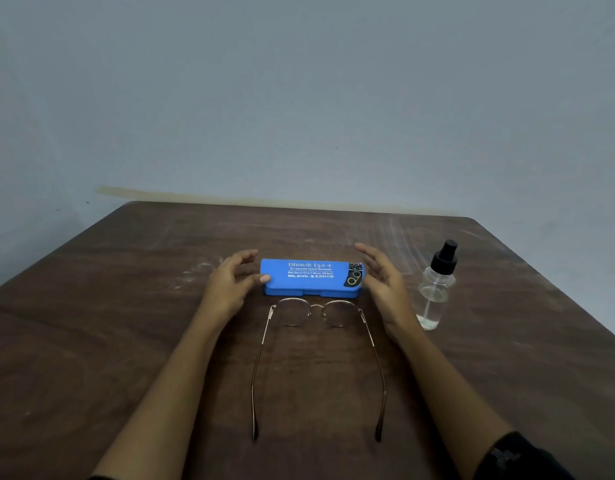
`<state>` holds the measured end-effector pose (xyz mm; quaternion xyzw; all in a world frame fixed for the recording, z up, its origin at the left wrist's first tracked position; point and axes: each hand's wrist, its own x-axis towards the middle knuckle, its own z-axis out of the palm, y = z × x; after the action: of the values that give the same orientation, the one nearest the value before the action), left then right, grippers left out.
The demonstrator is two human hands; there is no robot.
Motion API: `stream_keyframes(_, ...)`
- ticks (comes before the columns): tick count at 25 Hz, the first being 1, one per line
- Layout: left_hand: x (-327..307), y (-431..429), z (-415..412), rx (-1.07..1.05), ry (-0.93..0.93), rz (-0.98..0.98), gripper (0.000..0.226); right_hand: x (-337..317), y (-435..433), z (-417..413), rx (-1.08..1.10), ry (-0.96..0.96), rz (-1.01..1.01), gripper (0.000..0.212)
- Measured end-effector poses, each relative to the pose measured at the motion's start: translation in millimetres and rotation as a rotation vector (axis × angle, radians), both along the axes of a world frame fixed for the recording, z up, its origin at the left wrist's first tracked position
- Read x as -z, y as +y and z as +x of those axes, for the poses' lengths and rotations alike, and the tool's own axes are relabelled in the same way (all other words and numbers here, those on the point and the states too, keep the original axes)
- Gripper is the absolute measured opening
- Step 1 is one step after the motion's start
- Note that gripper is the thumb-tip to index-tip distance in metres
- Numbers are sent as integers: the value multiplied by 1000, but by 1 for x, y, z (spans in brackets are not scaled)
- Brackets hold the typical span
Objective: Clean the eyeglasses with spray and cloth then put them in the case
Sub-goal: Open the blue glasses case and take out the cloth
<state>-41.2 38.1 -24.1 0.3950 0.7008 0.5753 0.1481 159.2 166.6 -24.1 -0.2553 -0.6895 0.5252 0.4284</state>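
Observation:
A closed blue eyeglass case (311, 277) with white lettering lies across the middle of the brown table (126, 306). Just in front of it rest thin metal-framed eyeglasses (316, 313), arms unfolded and pointing toward me. My left hand (231, 284) hovers at the case's left end, fingers spread, thumb tip touching or nearly touching the case. My right hand (382, 275) is at the case's right end, fingers apart, holding nothing. A clear spray bottle (436, 289) with a black pump top stands upright to the right of my right hand. No cloth is visible.
The table's far edge meets a pale grey-blue wall (299, 98). The right table edge slants down past the bottle. A dark sleeve (517, 459) covers my right forearm at the bottom right.

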Motion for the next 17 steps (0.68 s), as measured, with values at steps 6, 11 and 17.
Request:
stream_keyframes(6,2,2,7,96,85,-100,72,7,9,5,-123,-155,50,60)
stream_keyframes(11,1,7,10,76,198,-155,68,8,14,7,-208,-182,32,62)
stream_keyframes(17,3,18,7,71,402,-234,67,10,18,4,-133,-228,98,56)
